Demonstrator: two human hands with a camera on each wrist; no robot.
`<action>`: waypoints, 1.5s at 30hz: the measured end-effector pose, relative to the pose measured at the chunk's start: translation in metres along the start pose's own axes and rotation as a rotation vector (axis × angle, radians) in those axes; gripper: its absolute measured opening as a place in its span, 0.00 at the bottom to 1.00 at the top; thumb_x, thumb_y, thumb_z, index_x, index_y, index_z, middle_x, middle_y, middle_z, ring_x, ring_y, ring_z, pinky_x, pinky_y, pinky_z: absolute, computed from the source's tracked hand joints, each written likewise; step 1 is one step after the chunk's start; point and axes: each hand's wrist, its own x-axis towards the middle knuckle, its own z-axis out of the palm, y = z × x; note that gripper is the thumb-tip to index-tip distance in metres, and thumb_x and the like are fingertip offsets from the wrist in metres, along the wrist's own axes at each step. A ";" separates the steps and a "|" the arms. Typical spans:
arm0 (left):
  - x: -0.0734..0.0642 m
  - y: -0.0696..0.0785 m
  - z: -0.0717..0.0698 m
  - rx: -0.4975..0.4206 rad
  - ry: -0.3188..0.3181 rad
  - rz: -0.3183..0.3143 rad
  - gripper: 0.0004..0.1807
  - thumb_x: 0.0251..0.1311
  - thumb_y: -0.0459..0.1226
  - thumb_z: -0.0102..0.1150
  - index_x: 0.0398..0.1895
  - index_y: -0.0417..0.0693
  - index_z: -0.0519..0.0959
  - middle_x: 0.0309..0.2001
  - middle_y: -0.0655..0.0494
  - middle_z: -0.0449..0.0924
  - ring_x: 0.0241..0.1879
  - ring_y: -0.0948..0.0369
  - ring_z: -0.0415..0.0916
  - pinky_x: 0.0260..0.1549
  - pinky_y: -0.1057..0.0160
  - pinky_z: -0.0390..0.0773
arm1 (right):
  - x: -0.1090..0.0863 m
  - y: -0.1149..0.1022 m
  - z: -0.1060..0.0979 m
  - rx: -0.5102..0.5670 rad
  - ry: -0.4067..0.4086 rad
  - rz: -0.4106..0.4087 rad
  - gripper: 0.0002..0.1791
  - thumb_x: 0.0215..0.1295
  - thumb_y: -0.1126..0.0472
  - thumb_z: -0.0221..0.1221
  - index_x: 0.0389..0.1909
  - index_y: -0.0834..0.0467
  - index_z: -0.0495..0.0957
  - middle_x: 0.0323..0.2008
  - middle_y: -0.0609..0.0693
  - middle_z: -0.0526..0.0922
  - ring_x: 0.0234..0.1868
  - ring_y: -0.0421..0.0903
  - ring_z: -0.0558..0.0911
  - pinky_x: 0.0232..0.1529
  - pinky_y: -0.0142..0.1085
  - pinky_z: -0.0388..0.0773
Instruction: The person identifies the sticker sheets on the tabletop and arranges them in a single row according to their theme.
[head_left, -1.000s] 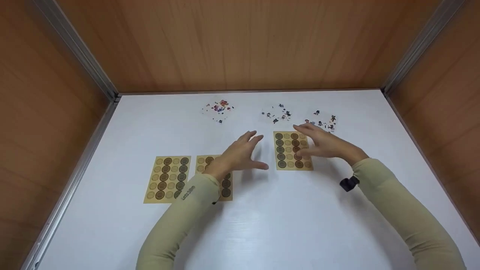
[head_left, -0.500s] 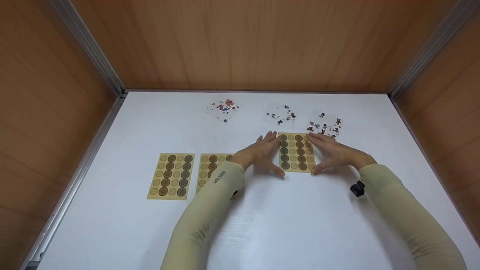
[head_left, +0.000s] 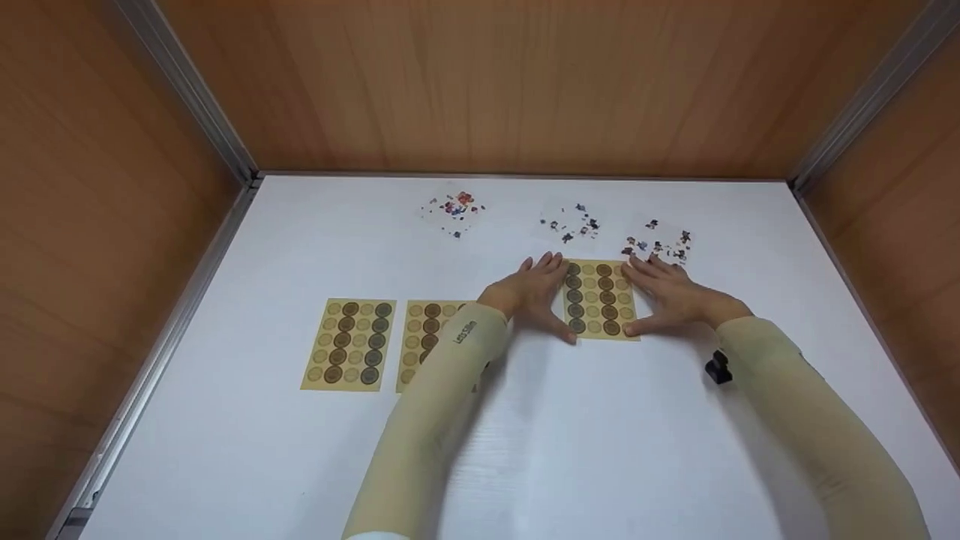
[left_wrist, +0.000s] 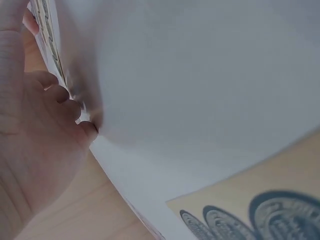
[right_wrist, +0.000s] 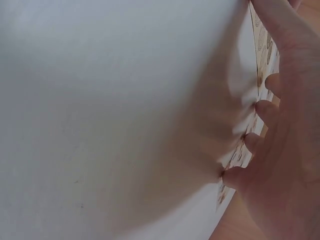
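A tan sheet of round stickers (head_left: 598, 300), in dark and pale columns, lies flat on the white table between the two hands. My left hand (head_left: 534, 294) rests at its left edge, fingertips by the upper corner and thumb by the lower one. Along the right edge my right hand (head_left: 675, 297) is placed the same way, thumb at the bottom corner. Both hands have spread fingers and curl round nothing. In the wrist views, the fingertips of the left hand (left_wrist: 42, 130) and right hand (right_wrist: 280, 145) come down to the white surface.
Two similar sticker sheets lie to the left: one in full view (head_left: 349, 345), the other (head_left: 420, 330) partly under the left sleeve. Behind are three clear sheets with small colourful stickers: left (head_left: 454, 208), middle (head_left: 571, 223), right (head_left: 660, 240). Wooden walls (head_left: 480, 90) enclose the table.
Both hands came down from above the table to the right-hand sticker sheet, the left hand moving rightward. Over the last half second they have stayed at its edges; the camera view shifted slightly.
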 end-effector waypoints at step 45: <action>0.006 0.023 0.001 -0.031 0.010 -0.071 0.80 0.32 0.70 0.76 0.83 0.55 0.36 0.82 0.57 0.37 0.80 0.58 0.34 0.77 0.55 0.34 | -0.003 0.011 0.002 0.045 -0.040 -0.033 0.72 0.49 0.24 0.66 0.82 0.58 0.39 0.81 0.60 0.39 0.79 0.65 0.33 0.74 0.64 0.27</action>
